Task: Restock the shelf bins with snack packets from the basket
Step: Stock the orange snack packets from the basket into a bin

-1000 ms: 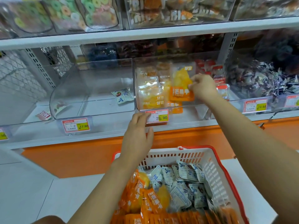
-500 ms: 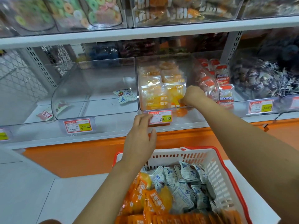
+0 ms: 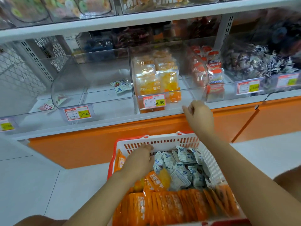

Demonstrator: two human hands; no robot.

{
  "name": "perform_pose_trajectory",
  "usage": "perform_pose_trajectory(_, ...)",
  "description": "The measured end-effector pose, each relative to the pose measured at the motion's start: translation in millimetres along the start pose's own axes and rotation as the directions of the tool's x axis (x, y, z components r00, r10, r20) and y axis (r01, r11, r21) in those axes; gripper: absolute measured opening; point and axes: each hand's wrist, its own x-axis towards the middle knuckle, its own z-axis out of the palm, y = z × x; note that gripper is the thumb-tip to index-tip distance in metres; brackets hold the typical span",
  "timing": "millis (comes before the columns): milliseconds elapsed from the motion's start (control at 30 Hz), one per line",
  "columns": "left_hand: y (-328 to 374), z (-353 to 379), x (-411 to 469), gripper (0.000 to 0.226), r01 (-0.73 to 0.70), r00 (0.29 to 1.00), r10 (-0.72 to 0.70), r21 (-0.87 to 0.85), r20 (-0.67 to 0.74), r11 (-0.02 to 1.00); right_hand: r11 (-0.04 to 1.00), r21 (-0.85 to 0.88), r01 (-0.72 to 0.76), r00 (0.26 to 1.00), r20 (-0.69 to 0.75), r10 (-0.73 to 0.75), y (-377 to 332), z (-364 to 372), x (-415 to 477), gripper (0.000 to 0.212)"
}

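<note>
**Packets (image 3: 164, 207) going into the bins: job looking partly done**

The basket (image 3: 162, 141) is sitting near of the shelf (image 3: 114, 126) and below it, and it is holding plenty; orange ones are standing in tight rows at its near end, and white ones (image 3: 184, 165) are lying heaped at its far right. The left hand (image 3: 138, 162) is reaching into the basket's far left, fingers bent down where orange meets white; whether they are closing on a packet I cannot tell. The right hand (image 3: 201, 115) is hanging at the shelf edge, just near of the middle bin (image 3: 185, 75), fingers loosely curled and carrying nothing.

The middle bin is holding a stack of yellow-orange packs (image 3: 154, 79) on its left side, against the front wall; its right side is showing bare, so it is looking about half filled. The left bin (image 3: 91, 74) is sitting almost bare, with a single white packet (image 3: 120, 86) lying at its right; judging by that match, the white heap is probably heading there, and that refill is not showing as started. The right bin (image 3: 231, 87), with red-topped packs (image 3: 213, 74), is looking fairly stocked. Most of the work, I judge, is lying ahead; both kinds are waiting in number in the basket.
</note>
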Motion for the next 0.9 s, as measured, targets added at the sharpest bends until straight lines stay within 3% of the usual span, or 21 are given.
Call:
perform_pose_trajectory(67,-7.4,23.8,-10.3,0.041,0.000,0.981,-0.013,0.070,0.192,0.998,0.990,-0.092,-0.106,0.963,0.239,0.125,18.3,15.0,-22.2,0.031)
perform_pose_trajectory(167,-21.8,43.8,-25.9,0.033,0.028,0.928,-0.076,0.135,0.366,0.991,0.975,-0.206,-0.085,0.805,0.563,0.189,36.0,45.2,-62.1,0.009)
perform_pose_trajectory(300,-35.9,49.7,-43.4,0.028,0.066,0.888,-0.110,0.114,0.446,0.991,0.987,-0.154,0.047,0.573,0.814,0.100,49.9,80.9,-107.0,0.054)
perform_pose_trajectory(433,-39.9,53.9,-49.9,0.035,0.086,0.885,-0.103,0.059,0.454,0.995,0.980,-0.095,0.174,0.442,0.897,0.009,39.4,96.4,-116.3,0.061)
perform_pose_trajectory(633,-31.3,57.9,-51.7,0.032,0.107,0.902,-0.136,0.091,0.411,0.990,0.924,-0.037,0.382,0.360,0.926,-0.112,31.5,129.9,-125.6,0.042)
perform_pose_trajectory(700,-31.1,58.3,-52.2,0.033,0.110,0.902,-0.143,0.103,0.408,0.989,0.910,-0.036,0.412,0.334,0.936,-0.114,38.5,136.8,-127.7,0.054)
perform_pose_trajectory(800,-34.2,58.9,-52.1,0.034,0.106,0.906,-0.134,0.089,0.401,0.990,0.936,-0.127,0.330,0.455,0.889,-0.040,54.6,140.7,-129.9,0.084)
perform_pose_trajectory(833,-35.7,58.9,-51.5,0.035,0.104,0.908,-0.128,0.082,0.399,0.991,0.928,-0.169,0.331,0.475,0.880,-0.009,53.3,134.4,-127.9,0.084)
perform_pose_trajectory(900,-38.3,58.6,-49.3,0.035,0.110,0.910,-0.134,0.083,0.393,0.990,0.907,-0.236,0.350,0.492,0.870,0.036,55.0,124.6,-121.2,0.064)
